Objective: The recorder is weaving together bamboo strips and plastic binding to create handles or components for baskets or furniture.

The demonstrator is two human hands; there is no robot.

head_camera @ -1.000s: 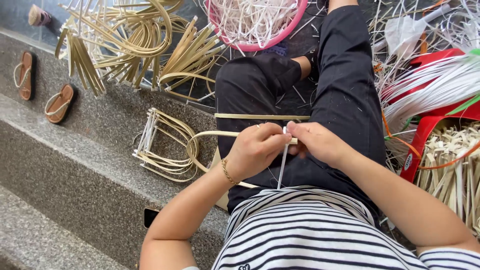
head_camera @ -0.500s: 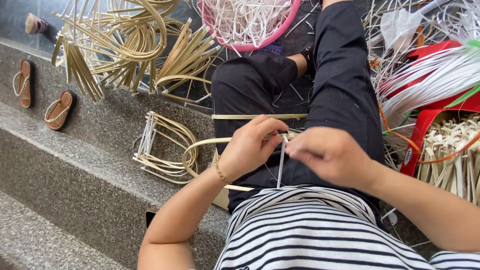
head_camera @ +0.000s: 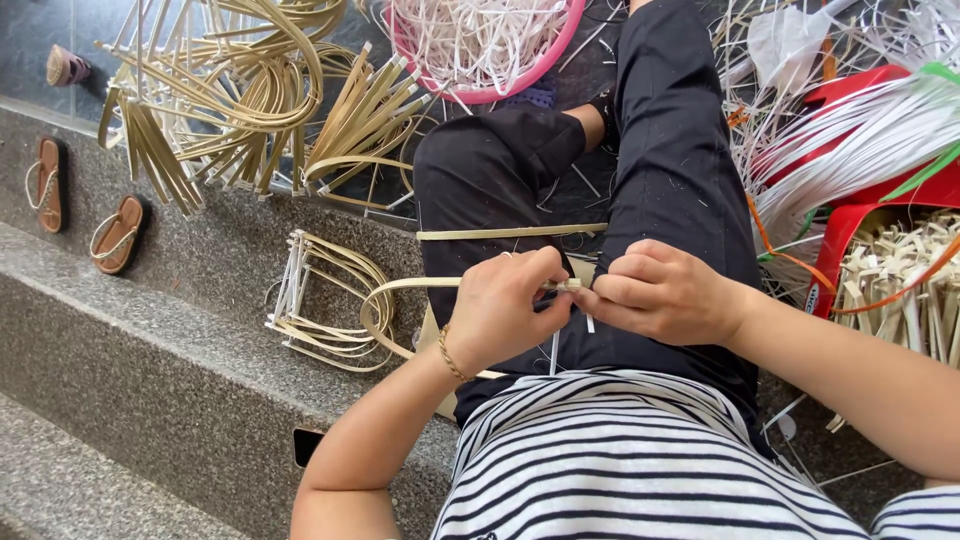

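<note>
Where both hands pinch: left hand [head_camera: 505, 310], right hand [head_camera: 655, 292], bamboo strip [head_camera: 400, 290].

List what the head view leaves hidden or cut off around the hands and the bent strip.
- Joint where both hands meet: covered by the left hand and right hand.
- Bent strip: its ends hidden behind the hands.
- Pink basin: top cut by the frame edge.
- Red container: buried under white strips.
</note>
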